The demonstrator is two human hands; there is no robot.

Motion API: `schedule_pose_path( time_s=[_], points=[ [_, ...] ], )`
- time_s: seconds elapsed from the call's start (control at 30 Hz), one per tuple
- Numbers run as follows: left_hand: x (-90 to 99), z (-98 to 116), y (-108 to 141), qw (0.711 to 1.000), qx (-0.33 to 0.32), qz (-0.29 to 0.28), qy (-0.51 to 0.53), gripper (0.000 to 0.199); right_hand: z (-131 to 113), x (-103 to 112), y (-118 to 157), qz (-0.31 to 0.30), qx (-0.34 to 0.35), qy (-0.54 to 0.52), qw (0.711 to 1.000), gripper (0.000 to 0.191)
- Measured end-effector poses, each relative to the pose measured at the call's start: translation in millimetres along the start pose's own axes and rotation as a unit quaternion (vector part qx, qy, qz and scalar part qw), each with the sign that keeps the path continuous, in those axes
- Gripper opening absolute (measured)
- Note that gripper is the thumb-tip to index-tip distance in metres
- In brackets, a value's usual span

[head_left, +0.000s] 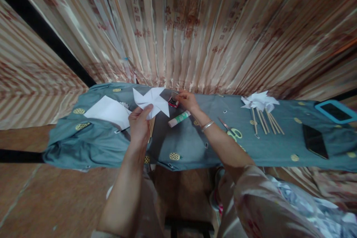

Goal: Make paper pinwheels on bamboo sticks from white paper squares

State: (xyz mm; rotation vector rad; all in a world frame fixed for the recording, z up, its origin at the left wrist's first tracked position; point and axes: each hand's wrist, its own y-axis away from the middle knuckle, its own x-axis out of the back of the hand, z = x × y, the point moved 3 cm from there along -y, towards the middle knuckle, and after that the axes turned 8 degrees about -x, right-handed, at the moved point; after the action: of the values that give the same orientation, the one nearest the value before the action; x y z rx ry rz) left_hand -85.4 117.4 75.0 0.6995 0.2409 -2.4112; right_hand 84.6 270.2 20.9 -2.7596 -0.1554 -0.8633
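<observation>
My left hand (140, 121) pinches a white paper pinwheel (156, 102) near its centre, thumb on top. Just right of the pinwheel, my right hand (187, 100) is at a small red box (173, 102) with dark contents, its fingers drawn together; what they hold, if anything, is too small to make out. A glue stick (179, 118) with a green and white label lies below the box. Wooden sticks (151, 129) show partly from under the pinwheel. White paper sheets (107, 113) lie left of my left hand.
Scissors (232, 130) with light green handles lie right of my right forearm. Farther right are finished white pinwheels (260, 101) on wooden sticks, a dark phone (315, 141) and a blue-framed device (336, 111). A grey-green cloth (192, 152) covers the narrow table, with a curtain behind.
</observation>
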Motion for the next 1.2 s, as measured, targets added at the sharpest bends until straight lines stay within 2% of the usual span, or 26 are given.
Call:
schedule_pose_path(
  time_s=[0.13, 0.27, 0.33, 0.43, 0.57, 0.67, 0.73, 0.87, 0.97, 1.1, 1.2],
  points=[
    [-1.3, -10, 2, 1.000, -0.006, -0.023, -0.015, 0.024, 15, 30, 56, 0.008, -0.049, -0.061, 0.997, 0.025],
    [-9.4, -24, 8, 0.997, -0.017, -0.065, -0.041, 0.021, 36, 52, 123, -0.039, -0.149, -0.177, 0.972, 0.035],
    [-16.1, -31, 13, 0.995, -0.023, -0.081, -0.056, 0.020, 44, 65, 147, -0.039, -0.168, -0.149, 0.974, 0.029],
    [-27.6, -41, 23, 0.990, -0.019, -0.110, -0.082, 0.019, 45, 86, 169, -0.020, -0.141, 0.034, 0.989, 0.018],
    [-40.9, -55, 35, 0.982, -0.006, -0.151, -0.118, 0.017, 37, 104, 179, -0.042, -0.103, 0.266, 0.958, 0.012],
    [-49.8, -64, 43, 0.976, 0.003, -0.175, -0.127, 0.018, 35, 110, 179, -0.061, -0.120, 0.331, 0.934, 0.013],
    [-55.2, -69, 47, 0.975, 0.010, -0.181, -0.131, 0.018, 39, 112, 179, -0.069, -0.126, 0.312, 0.939, 0.012],
    [-62.7, -79, 54, 0.970, 0.025, -0.188, -0.150, 0.016, 54, 119, 183, -0.074, -0.127, 0.179, 0.973, 0.014],
    [-64.6, -86, 56, 0.968, 0.026, -0.196, -0.155, 0.016, 65, 124, 187, -0.066, -0.132, 0.107, 0.983, 0.017],
    [-65.2, -94, 58, 0.964, 0.024, -0.211, -0.160, 0.015, 68, 129, 187, -0.041, -0.133, 0.090, 0.986, 0.016],
    [-65.5, -97, 60, 0.964, 0.033, -0.206, -0.166, 0.012, 62, 129, 184, -0.026, -0.107, 0.088, 0.990, 0.016]
  ],
)
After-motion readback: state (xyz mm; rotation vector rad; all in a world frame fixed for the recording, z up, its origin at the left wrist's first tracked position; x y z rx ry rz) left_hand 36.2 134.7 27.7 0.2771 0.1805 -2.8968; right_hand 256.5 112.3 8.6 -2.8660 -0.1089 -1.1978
